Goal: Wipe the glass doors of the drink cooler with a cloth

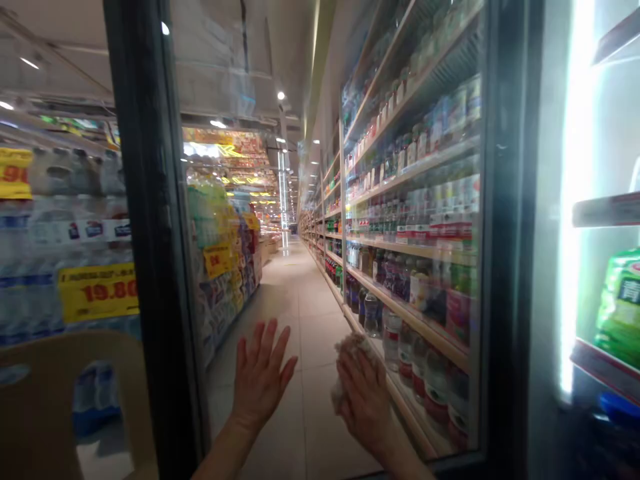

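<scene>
A glass door [280, 313] in a dark frame stands in front of me, and the store aisle shows through or in its pane. My left hand [261, 380] is raised before the glass with its fingers spread, holding nothing; whether the palm touches the pane I cannot tell. To its right, my right hand [367, 393] presses a crumpled, pale cloth [353, 347] against the glass. The fingers lie over the cloth, which sticks out above and to the left of them.
Lit cooler shelves [607, 210] with a green package [620, 307] are at the right edge. Packs of bottles [95, 230] with yellow price signs [100, 291] stand at the left, behind a tan chair-like object [45, 373]. The door's dark left frame edge [150, 220] runs upright between.
</scene>
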`<control>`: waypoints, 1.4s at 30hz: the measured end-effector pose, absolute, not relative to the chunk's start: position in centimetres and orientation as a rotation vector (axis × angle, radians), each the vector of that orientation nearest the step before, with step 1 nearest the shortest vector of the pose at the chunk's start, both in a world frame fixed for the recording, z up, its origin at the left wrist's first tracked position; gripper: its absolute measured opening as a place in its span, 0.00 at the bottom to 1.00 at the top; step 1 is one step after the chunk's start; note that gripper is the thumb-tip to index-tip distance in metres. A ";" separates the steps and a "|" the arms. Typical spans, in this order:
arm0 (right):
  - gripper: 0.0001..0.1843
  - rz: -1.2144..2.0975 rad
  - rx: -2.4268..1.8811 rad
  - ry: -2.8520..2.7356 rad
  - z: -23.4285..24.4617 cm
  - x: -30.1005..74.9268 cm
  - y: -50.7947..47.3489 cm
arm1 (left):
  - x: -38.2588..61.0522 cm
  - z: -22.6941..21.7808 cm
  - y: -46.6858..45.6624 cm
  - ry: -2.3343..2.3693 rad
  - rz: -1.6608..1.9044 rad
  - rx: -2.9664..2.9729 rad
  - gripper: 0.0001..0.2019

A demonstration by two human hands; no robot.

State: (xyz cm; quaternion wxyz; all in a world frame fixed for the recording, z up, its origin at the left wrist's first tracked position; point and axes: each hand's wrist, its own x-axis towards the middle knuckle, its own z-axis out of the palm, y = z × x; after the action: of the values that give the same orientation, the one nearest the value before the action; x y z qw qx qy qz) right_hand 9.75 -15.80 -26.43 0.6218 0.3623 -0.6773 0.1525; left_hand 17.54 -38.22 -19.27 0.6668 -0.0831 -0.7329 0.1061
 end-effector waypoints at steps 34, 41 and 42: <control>0.31 0.353 0.748 -1.487 -21.1 8.8 -16.0 | 17.8 -18.9 -38.2 -1.645 0.306 -0.187 0.33; 0.34 0.489 0.377 -1.483 -20.4 7.1 -11.6 | 17.7 -19.0 -38.2 -1.651 0.242 -0.206 0.32; 0.35 0.411 0.537 -1.513 -20.3 7.4 -12.2 | 17.7 -18.9 -38.2 -1.645 0.250 -0.205 0.32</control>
State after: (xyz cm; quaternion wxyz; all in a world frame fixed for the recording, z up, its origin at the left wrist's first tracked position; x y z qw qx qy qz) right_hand 7.42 -12.17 -20.34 0.6760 0.2389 -0.6727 0.1829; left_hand 17.73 -38.21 -18.94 0.6688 -0.0907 -0.7295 0.1111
